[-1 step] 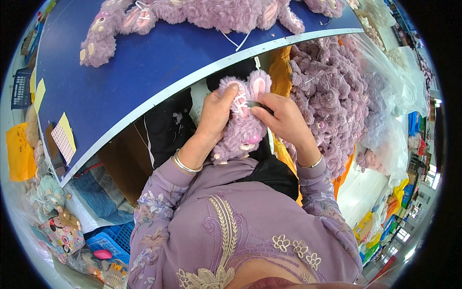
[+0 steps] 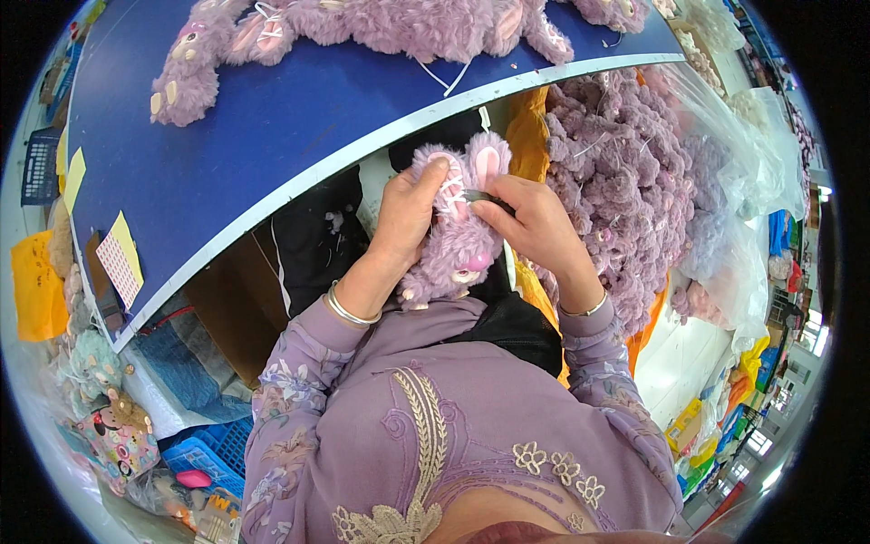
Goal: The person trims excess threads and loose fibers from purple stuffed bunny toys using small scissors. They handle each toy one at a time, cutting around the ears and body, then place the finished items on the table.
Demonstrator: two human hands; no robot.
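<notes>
A purple plush rabbit (image 2: 462, 249) lies in my lap, its ears pointing away from me and its face with a pink nose turned toward the lower right. My left hand (image 2: 403, 213) grips it by the left ear, thumb on the pink lining where white lacing (image 2: 452, 189) criss-crosses. Between the fingers of my right hand (image 2: 535, 218) is a small dark metal tool (image 2: 477, 195) with a slim tip. That tip touches the lacing at the base of the ear; the tool's other end is hidden in my hand.
Several purple plush toys (image 2: 408, 27) lie on the blue table (image 2: 272, 127), whose pale edge curves just beyond my hands. To my right, a large heap of purple plush pieces (image 2: 616, 172) fills an orange-yellow sack (image 2: 528, 136). A blue plastic basket (image 2: 213, 453) stands low on the left.
</notes>
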